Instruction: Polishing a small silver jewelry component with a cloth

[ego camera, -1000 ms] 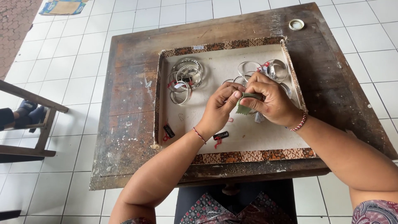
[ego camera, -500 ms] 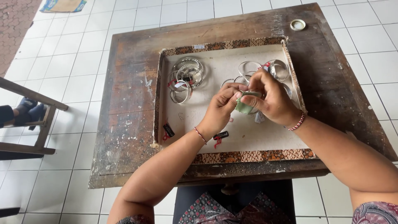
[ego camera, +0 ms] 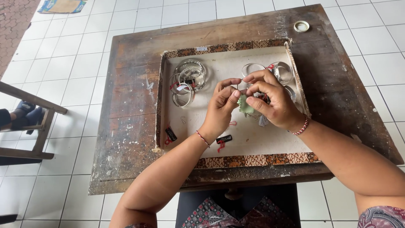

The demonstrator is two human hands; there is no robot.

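Note:
Over a shallow white tray (ego camera: 253, 139) with a patterned border, my left hand (ego camera: 221, 107) and my right hand (ego camera: 272, 101) meet. Both pinch a small pale green piece (ego camera: 243, 104) between their fingertips. A silver bangle seems to be held with it, mostly hidden by my fingers. A cluster of silver bangles (ego camera: 187, 80) with red threads lies in the tray to the left of my hands. More bangles (ego camera: 280, 71) lie behind my right hand. Each wrist wears a red thread bracelet.
The tray sits on a worn dark wooden table (ego camera: 130, 126). Two small black tags (ego camera: 171, 134) with red string lie in the tray's near part. A round white lid (ego camera: 301, 26) rests at the table's far right. A wooden chair (ego camera: 25, 126) stands left on white floor tiles.
My hands have shifted slightly toward the tray's middle and turned the green piece between the fingertips. The bangles and tags in the tray have stayed put.

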